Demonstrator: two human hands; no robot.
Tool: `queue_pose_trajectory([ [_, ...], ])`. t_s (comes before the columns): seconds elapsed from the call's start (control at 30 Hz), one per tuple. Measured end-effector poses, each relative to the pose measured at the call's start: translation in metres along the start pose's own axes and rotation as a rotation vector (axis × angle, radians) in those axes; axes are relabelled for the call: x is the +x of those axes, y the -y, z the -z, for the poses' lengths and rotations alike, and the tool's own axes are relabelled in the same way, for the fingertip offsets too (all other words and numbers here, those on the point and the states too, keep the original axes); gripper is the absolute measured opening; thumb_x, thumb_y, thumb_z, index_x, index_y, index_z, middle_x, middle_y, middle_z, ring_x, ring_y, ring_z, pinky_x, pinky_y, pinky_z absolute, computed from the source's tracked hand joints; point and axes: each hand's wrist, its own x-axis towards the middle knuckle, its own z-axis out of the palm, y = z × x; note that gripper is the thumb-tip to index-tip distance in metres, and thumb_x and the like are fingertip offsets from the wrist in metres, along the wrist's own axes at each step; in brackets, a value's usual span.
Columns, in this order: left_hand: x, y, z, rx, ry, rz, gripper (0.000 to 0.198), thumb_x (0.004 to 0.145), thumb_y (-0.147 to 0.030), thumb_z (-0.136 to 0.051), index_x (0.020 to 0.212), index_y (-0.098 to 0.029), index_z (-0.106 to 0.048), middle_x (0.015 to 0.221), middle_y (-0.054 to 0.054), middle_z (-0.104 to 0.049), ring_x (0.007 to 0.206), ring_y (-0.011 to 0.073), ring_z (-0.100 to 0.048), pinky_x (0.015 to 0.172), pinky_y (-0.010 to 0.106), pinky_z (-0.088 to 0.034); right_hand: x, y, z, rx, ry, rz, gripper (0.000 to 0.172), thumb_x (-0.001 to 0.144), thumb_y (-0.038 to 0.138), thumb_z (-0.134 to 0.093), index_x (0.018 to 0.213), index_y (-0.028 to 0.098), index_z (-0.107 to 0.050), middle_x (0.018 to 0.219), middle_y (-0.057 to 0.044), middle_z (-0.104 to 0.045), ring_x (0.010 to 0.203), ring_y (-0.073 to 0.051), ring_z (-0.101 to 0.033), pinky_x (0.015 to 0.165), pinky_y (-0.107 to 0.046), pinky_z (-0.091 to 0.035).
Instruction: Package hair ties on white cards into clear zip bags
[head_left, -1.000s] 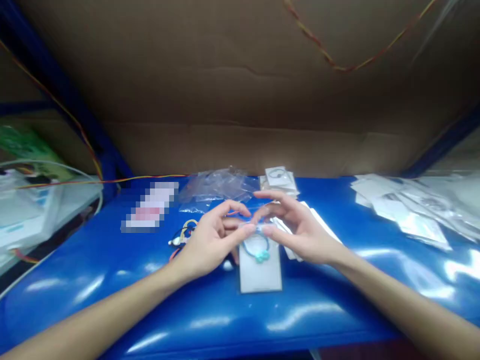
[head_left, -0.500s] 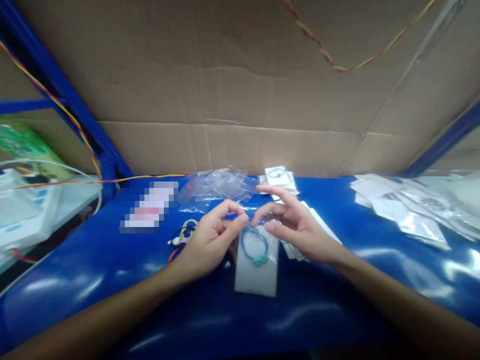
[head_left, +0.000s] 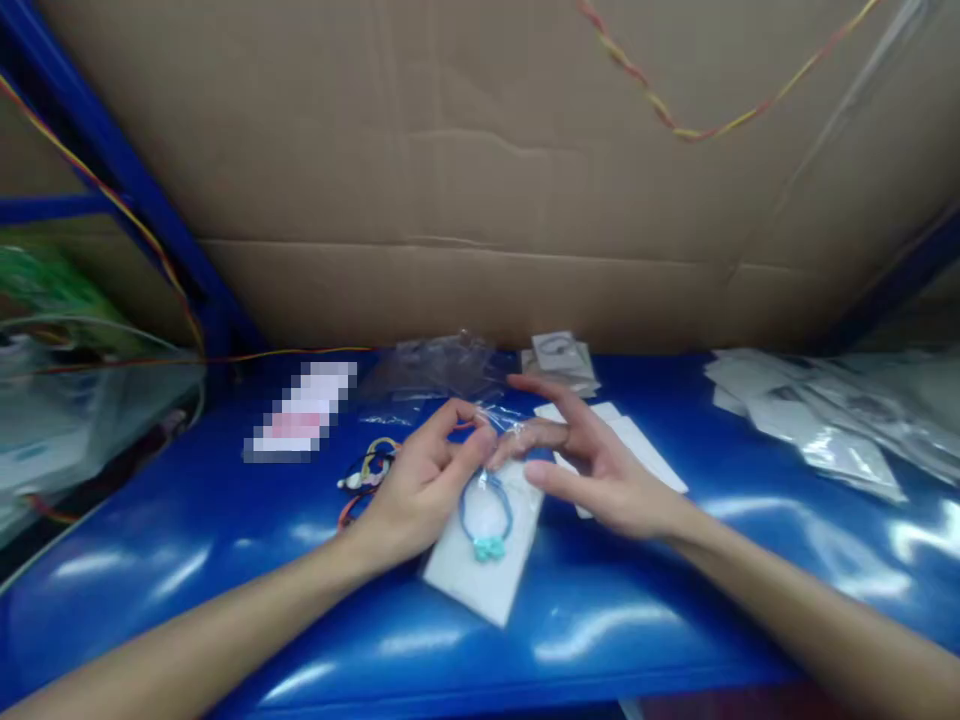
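A clear plastic bag point(head_left: 517, 540) holds a white card and a blue hair tie point(head_left: 465, 515) with a turquoise ornament at its lower end. The bag hangs tilted, its lower end toward me. My left hand point(head_left: 431, 480) is closed, thumb and forefinger pinching the bag's top edge. My right hand point(head_left: 600, 465) has its fingers apart; one bent finger rests at the bag's top close to my left fingertips, and the thumb stands off near the card's right edge. Left of my left hand lie several coloured hair ties point(head_left: 367, 475), partly hidden.
White cards point(head_left: 649, 450) lie beyond my right hand. Clear bags point(head_left: 431, 370) are heaped at the back, with a small packed stack point(head_left: 559, 350) beside them. More filled bags point(head_left: 832, 430) lie at right. A blurred-out sheet point(head_left: 300, 415) lies at left on the blue table point(head_left: 225, 580).
The bag with the hair tie has tilted, its lower end swinging left and toward me. My right hand's bent finger has moved left, closer to my left fingertips.
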Motion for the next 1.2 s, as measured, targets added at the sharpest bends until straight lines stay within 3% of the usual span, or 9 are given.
queue_pose_trajectory([
  [0.1,0.000,-0.001,-0.001,0.032,-0.031,-0.023,0.027,0.096,-0.048,-0.061,0.098,-0.023,-0.053,0.063,-0.006,-0.056,0.044,0.0079,-0.043,0.040,0.017,-0.028,-0.002,0.003,-0.002,-0.011,0.047,0.022,0.066,0.098,0.027,-0.064,0.156,0.028,-0.031,0.117,-0.006,-0.077,0.125,-0.023,-0.065,0.119,-0.049,-0.036],
  [0.2,0.000,-0.003,-0.002,0.031,-0.034,-0.021,0.026,0.095,-0.047,-0.062,0.099,-0.023,-0.054,0.064,-0.005,-0.058,0.046,0.0088,-0.045,0.041,0.017,-0.032,-0.002,0.005,-0.006,0.052,0.064,-0.011,0.065,0.098,0.028,-0.063,0.155,0.027,-0.032,0.110,-0.006,-0.079,0.116,-0.023,-0.071,0.111,-0.046,-0.046],
  [0.33,0.000,-0.001,0.000,-0.018,-0.014,0.007,0.027,0.096,-0.050,-0.060,0.100,-0.025,-0.050,0.058,-0.007,-0.055,0.042,0.0091,-0.044,0.039,0.017,-0.031,0.001,0.003,-0.008,-0.029,-0.119,0.008,0.066,0.092,0.026,-0.072,0.150,0.027,-0.040,0.096,-0.003,-0.080,0.110,-0.024,-0.072,0.107,-0.047,-0.050],
  [0.47,0.002,0.000,0.003,-0.038,-0.062,-0.009,0.025,0.097,-0.049,-0.059,0.099,-0.026,-0.049,0.056,-0.008,-0.054,0.042,0.0097,-0.046,0.041,0.017,-0.035,0.003,-0.003,-0.004,-0.035,-0.303,0.069,0.062,0.091,0.024,-0.072,0.145,0.028,-0.041,0.113,-0.007,-0.076,0.104,-0.022,-0.073,0.094,-0.040,-0.057],
  [0.63,0.002,-0.001,0.003,-0.035,-0.066,-0.013,0.024,0.098,-0.047,-0.059,0.108,-0.028,-0.048,0.054,-0.008,-0.054,0.041,0.0103,-0.046,0.039,0.016,-0.033,0.002,-0.006,-0.004,-0.162,-0.309,0.021,0.061,0.091,0.027,-0.074,0.145,0.027,-0.045,0.095,-0.003,-0.077,0.085,-0.019,-0.075,0.079,-0.033,-0.059],
  [0.8,0.000,-0.002,0.001,-0.009,-0.082,-0.018,0.037,0.098,-0.046,-0.059,0.128,-0.028,-0.045,0.054,-0.008,-0.056,0.040,0.0107,-0.049,0.038,0.017,-0.036,0.001,-0.008,-0.007,-0.235,-0.372,0.054,0.039,0.092,0.025,-0.071,0.130,0.024,-0.062,0.081,0.000,-0.076,0.071,-0.016,-0.073,0.067,-0.027,-0.057],
  [0.97,0.000,-0.006,0.001,0.067,-0.112,-0.074,0.058,0.098,-0.039,-0.060,0.148,-0.026,-0.033,0.060,-0.006,-0.063,0.046,0.0143,-0.061,0.044,0.021,-0.050,0.004,-0.011,-0.005,-0.230,-0.430,0.070,0.021,0.091,0.027,-0.072,0.111,0.021,-0.074,0.088,-0.004,-0.080,0.073,-0.018,-0.076,0.064,-0.027,-0.061],
  [1.1,-0.002,-0.007,0.005,0.146,-0.112,-0.154,0.047,0.096,-0.036,-0.066,0.139,-0.026,-0.049,0.080,0.000,-0.073,0.056,0.0126,-0.064,0.049,0.020,-0.052,0.005,-0.010,-0.004,-0.291,-0.444,0.078,0.016,0.091,0.026,-0.072,0.104,0.022,-0.080,0.098,-0.005,-0.082,0.076,-0.019,-0.077,0.067,-0.029,-0.064],
  [1.2,-0.003,-0.008,0.008,0.227,-0.131,-0.156,0.034,0.092,-0.035,-0.071,0.123,-0.023,-0.064,0.091,0.004,-0.076,0.068,0.0166,-0.070,0.054,0.022,-0.054,0.005,-0.006,-0.003,-0.321,-0.441,0.064,0.017,0.092,0.028,-0.071,0.105,0.023,-0.081,0.102,-0.006,-0.082,0.081,-0.020,-0.077,0.069,-0.031,-0.065],
])
